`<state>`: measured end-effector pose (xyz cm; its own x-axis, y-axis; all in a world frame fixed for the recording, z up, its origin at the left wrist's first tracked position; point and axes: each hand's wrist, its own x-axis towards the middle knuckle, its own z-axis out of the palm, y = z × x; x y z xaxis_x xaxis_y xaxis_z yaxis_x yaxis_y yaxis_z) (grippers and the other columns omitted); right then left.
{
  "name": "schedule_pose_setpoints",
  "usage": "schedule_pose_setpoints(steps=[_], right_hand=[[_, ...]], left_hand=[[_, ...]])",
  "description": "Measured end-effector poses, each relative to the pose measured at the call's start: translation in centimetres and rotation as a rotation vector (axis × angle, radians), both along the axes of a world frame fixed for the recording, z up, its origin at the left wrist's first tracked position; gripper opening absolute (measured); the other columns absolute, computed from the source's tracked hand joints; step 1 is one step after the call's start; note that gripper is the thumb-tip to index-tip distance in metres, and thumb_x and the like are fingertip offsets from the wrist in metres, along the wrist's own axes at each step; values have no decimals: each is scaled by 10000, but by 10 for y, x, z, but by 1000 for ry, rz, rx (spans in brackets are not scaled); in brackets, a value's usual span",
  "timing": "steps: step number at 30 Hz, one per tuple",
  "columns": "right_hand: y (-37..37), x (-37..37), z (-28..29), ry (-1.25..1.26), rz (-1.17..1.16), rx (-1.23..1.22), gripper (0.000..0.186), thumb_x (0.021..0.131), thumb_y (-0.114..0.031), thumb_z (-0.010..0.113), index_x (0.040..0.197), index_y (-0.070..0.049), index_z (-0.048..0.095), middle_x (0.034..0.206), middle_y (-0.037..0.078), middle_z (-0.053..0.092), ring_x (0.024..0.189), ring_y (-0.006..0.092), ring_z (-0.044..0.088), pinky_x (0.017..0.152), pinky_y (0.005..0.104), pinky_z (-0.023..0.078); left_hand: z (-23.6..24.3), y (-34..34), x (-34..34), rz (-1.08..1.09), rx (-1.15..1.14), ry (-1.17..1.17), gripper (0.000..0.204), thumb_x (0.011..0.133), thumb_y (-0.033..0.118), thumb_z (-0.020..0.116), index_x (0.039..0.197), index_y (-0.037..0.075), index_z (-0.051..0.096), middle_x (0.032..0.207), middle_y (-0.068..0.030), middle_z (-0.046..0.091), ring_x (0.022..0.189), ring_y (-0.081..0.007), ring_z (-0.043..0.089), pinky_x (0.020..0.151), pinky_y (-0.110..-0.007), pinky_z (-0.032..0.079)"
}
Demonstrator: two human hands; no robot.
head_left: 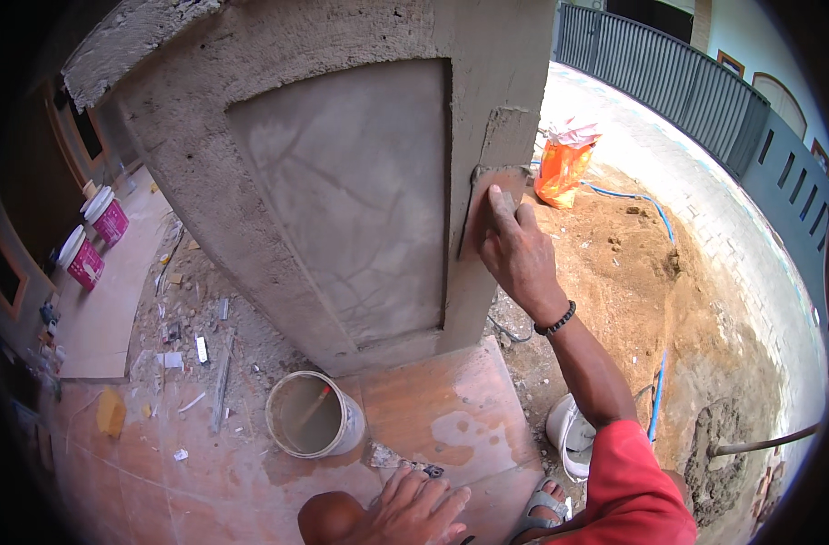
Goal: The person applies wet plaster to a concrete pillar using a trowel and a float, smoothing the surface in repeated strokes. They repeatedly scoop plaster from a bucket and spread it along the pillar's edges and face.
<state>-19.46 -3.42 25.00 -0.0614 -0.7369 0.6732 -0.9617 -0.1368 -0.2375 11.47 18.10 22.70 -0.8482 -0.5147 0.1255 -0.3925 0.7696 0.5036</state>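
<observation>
My right hand (521, 252), with a dark beaded bracelet at its wrist, grips a flat plastering trowel (477, 218). The blade lies against the wet grey cement on the right-hand strip of a pillar (487, 54), beside its recessed panel (360, 200). My index finger stretches along the blade; the trowel's handle is hidden under my palm. Low in the view, my left hand (419, 510) is open and holds nothing, its fingers spread beside my bent knee (330, 518). Just beyond it stands a bucket (349, 429) of murky grey water, a red-tipped stick leaning inside.
A second white bucket (558, 427) stands by my right foot. Rubble and scraps (183, 341) litter the ground left of the pillar. Two pink-and-white pails (86, 263) stand farther left. An orange bag (562, 173) and a blue hose (658, 391) lie on the sandy ground to the right.
</observation>
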Motion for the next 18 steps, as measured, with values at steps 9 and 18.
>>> schedule_pose_setpoints(steps=[9,18], right_hand=[[51,1,-60,-5,121,177,733,787,-120,682,1460,-122,393,1048,163,532,814,346,612,673,432,525],[40,-15,49,224,63,-277,706,738,-72,711,1401,-70,468,971,119,518,827,290,530,727,404,460]], left_hand=[[9,9,1,-13,4,-5,491,899,194,616,1316,-47,524,1310,-279,528,1268,-472,444,1086,-566,319],[-13,16,2,89,378,304,481,881,173,627,1302,-38,528,1288,-254,534,1231,-442,461,1073,-546,329]])
